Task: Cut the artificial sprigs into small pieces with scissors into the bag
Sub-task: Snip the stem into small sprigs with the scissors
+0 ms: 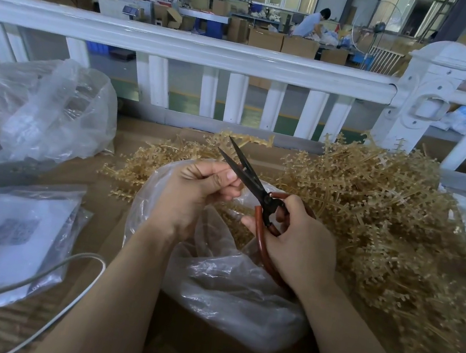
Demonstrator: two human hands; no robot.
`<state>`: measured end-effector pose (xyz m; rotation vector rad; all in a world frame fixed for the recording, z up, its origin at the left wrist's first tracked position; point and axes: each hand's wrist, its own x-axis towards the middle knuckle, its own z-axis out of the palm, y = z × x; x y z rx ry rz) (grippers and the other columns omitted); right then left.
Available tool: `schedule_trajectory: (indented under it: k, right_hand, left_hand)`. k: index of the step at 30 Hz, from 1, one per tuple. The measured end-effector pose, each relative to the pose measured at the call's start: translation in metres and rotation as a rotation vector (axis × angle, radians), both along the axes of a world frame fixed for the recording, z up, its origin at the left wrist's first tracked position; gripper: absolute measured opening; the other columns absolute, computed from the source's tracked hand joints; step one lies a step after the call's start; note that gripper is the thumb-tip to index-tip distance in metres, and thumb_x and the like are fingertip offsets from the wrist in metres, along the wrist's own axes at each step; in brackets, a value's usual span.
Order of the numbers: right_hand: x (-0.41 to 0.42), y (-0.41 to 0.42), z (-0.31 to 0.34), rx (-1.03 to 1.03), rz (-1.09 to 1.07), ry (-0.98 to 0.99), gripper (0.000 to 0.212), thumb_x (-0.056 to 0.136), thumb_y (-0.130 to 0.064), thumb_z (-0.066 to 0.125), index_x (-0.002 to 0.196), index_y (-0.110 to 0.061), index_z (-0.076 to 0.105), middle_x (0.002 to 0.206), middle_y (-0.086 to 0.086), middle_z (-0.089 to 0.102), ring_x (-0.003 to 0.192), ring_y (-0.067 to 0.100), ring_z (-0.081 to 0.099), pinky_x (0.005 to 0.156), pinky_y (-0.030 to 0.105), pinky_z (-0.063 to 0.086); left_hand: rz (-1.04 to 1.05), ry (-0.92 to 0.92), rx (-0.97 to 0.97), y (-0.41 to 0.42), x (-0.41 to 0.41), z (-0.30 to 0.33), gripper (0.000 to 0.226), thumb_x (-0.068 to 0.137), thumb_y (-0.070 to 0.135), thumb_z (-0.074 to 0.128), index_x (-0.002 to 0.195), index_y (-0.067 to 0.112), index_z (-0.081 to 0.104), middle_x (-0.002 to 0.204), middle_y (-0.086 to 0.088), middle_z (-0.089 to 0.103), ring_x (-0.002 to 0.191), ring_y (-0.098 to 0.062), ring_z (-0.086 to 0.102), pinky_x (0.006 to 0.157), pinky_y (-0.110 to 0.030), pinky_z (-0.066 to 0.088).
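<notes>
My right hand [300, 245] grips the red-brown handles of black scissors [244, 169], whose blades stand apart and point up and away. My left hand [193, 191] is curled just left of the blades, its fingertips pinched together; whatever it pinches is too small to make out. Both hands hover over a clear plastic bag [225, 289] holding tan cut pieces. A large heap of tan artificial sprigs [385, 212] lies to the right, and a flatter sprig [143, 166] lies behind the bag.
Clear plastic bags sit at the left: a puffed one [49, 114] at the back, a flat one with paper [4, 237] nearer. A white cable [62, 272] loops across the cardboard-covered table. A white railing [213, 51] borders the far edge.
</notes>
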<state>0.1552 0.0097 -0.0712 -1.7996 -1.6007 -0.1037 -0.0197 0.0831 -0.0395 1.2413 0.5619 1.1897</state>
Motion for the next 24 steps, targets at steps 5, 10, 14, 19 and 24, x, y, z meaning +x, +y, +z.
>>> schedule_trajectory:
  k: [5,10,14,19,24]
  right_hand:
    - [-0.0009,0.0003,0.0014,0.013,-0.007,-0.03,0.074,0.066,-0.104,0.022,0.088,-0.036,0.042,0.068,-0.023,0.052,0.059,-0.012,0.042,0.048,0.014,0.025]
    - [0.0002,0.0002,0.0005,0.027,0.019,-0.021,0.071,0.069,-0.101,0.029,0.083,-0.034,0.042,0.064,-0.02,0.051,0.057,-0.009,0.048,0.048,0.013,0.027]
    - [0.0006,-0.0007,0.0012,0.046,0.031,-0.023,0.063,0.072,-0.096,0.038,0.082,-0.034,0.042,0.063,-0.02,0.051,0.056,-0.009,0.048,0.048,0.01,0.026]
    - [0.0002,-0.0018,0.0017,0.052,0.027,-0.008,0.07,0.069,-0.102,0.031,0.084,-0.035,0.044,0.065,-0.02,0.052,0.058,-0.008,0.05,0.049,0.012,0.03]
    - [0.0003,-0.0009,0.0022,0.028,0.029,-0.015,0.074,0.067,-0.102,0.031,0.086,-0.032,0.048,0.064,-0.018,0.054,0.059,-0.007,0.052,0.05,0.012,0.032]
  left_hand:
    - [0.013,-0.005,-0.031,0.0005,0.0006,-0.0004,0.009,0.081,0.013,0.065,0.08,0.006,0.07,0.068,-0.002,0.068,0.062,-0.01,0.062,0.063,-0.02,0.052]
    - [0.018,-0.008,-0.053,0.0021,-0.0002,-0.0011,0.011,0.08,0.014,0.067,0.084,0.006,0.073,0.07,-0.002,0.07,0.063,-0.009,0.064,0.063,-0.019,0.053]
    - [0.002,0.002,-0.053,0.0014,-0.0001,0.0003,0.013,0.081,0.014,0.066,0.086,0.004,0.071,0.07,-0.001,0.069,0.063,-0.009,0.063,0.064,-0.02,0.053]
    - [-0.01,-0.054,-0.144,-0.0016,0.0013,0.0026,0.017,0.08,0.02,0.065,0.085,0.004,0.067,0.069,-0.003,0.07,0.061,-0.01,0.066,0.062,-0.02,0.055]
    - [-0.014,-0.071,-0.174,-0.0024,0.0001,0.004,0.011,0.076,0.019,0.067,0.078,0.01,0.071,0.068,-0.003,0.069,0.06,-0.009,0.065,0.061,-0.019,0.055]
